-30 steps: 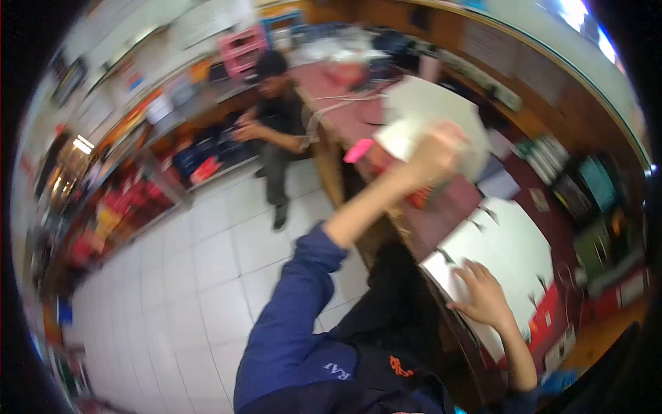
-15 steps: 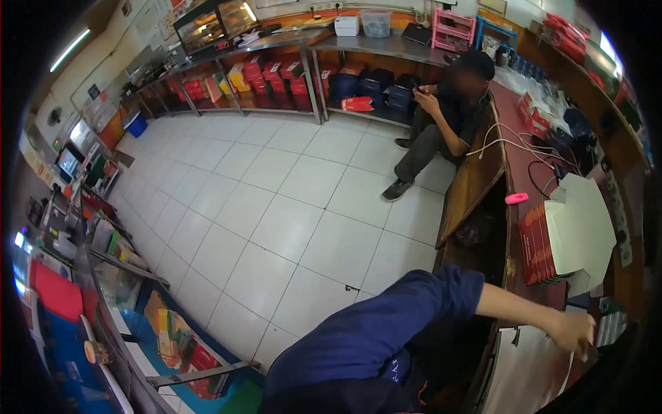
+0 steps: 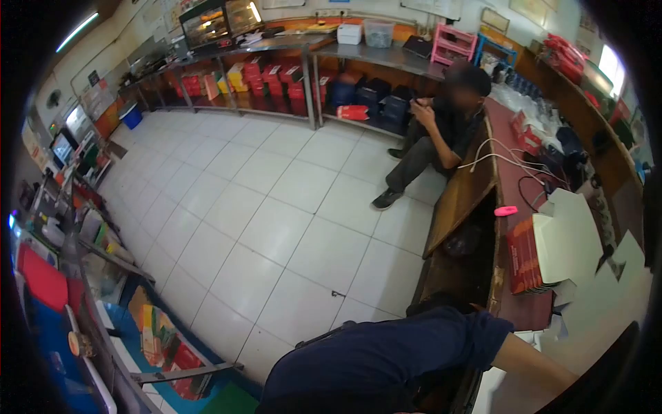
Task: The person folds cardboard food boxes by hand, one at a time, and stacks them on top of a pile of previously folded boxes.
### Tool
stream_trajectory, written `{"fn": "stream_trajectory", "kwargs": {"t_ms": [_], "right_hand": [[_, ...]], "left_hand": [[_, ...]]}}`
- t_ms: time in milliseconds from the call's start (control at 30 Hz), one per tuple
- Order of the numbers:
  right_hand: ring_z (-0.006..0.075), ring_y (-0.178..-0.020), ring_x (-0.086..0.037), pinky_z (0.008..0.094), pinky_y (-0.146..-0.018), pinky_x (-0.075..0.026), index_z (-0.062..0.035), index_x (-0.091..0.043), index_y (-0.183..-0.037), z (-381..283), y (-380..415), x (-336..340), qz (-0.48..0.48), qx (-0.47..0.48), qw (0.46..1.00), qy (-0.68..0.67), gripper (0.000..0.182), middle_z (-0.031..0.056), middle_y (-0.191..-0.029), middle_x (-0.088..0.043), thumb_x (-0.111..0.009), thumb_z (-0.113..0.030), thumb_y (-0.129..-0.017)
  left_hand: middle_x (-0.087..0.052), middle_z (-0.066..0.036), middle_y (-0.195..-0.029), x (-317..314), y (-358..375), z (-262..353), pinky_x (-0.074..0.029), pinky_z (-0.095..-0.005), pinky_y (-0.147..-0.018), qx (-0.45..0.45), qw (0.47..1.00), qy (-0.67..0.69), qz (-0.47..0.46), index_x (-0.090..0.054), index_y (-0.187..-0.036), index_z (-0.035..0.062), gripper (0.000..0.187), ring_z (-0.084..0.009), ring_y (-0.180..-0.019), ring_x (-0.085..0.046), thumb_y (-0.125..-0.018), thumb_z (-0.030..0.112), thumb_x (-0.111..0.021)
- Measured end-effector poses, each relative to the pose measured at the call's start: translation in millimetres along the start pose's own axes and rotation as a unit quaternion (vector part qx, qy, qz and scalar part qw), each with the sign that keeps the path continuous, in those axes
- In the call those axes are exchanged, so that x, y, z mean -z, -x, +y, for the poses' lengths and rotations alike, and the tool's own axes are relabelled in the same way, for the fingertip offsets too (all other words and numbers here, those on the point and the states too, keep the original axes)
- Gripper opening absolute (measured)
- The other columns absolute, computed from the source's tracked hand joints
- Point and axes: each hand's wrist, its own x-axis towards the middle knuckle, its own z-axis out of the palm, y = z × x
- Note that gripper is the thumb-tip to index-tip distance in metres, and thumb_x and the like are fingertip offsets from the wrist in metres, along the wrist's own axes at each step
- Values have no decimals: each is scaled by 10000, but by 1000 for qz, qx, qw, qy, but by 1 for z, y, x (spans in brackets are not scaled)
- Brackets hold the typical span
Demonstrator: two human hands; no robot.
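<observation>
A forearm in a rolled dark blue sleeve (image 3: 441,338), apparently my left, reaches across the bottom to the lower right. Its hand is hidden past the dark edge there. My right hand is out of sight. Near the forearm, a large pale cardboard sheet (image 3: 596,321) with cut flaps spreads over the counter's right end. Beyond it stands a stack of red-printed cartons (image 3: 525,257) with a white inner side showing. What either hand holds cannot be seen.
A person (image 3: 448,117) in dark clothes sits by the open wooden cabinet door (image 3: 463,200), holding a small dark object. A pink marker (image 3: 505,210) and white cables (image 3: 510,155) lie on the red counter (image 3: 514,181). Metal shelving (image 3: 314,90) holds boxes.
My left hand, visible over the counter before, has gone out of sight at the lower right. The pale sheet now rises beside the carton stack. The view has shifted slightly.
</observation>
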Motion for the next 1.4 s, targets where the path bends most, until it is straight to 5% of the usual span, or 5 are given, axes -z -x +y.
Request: {"fn": "stream_trajectory", "kwargs": {"t_ms": [167,233,367,800,1400], "right_hand": [[242,-862,-563,317,-764,-481,-33,-492,-1019,18,2,2,70,-21,988,-138,311,200,-992,-541,-625,-120,-751],[246,-897,-561,319,-786,-477,-37,-480,-1052,27,4,5,99,-25,975,-195,341,212,-1029,-534,-631,-134,-762],[253,-965,-556,322,-829,-469,-44,-454,-1118,37,8,5,124,-14,952,-280,402,235,-1103,-521,-642,-162,-783],[200,-1006,-537,352,-799,-484,-8,-543,-946,18,-6,38,-27,-155,978,-139,256,126,-1156,-511,-672,-42,-728],[307,-1039,-594,349,-817,-531,-82,-724,-865,39,-5,69,-201,-87,974,-53,335,215,-1288,-472,-744,-9,-539]], "left_hand": [[-447,-145,-1232,23,-18,-53,-393,-355,-916,-225,851,-426,208,-462,-1180,7,439,-250,-1107,-470,-781,98,-620],[-370,-134,-1236,12,-32,-22,-363,-339,-944,-76,967,13,245,-346,-1240,-11,496,-219,-1097,-442,-819,38,-603],[-379,-135,-1170,18,-17,-50,-399,-324,-895,-201,944,-181,187,-305,-1250,4,494,-206,-1033,-466,-847,36,-590],[-545,34,-637,20,-16,-28,-365,-201,-495,55,979,-168,103,-555,-723,41,245,-29,-576,-465,-895,212,-587],[-624,-24,-782,38,-14,-27,-509,-214,-525,259,962,-83,29,-591,-874,36,267,-85,-666,-619,-922,289,-520]]}}
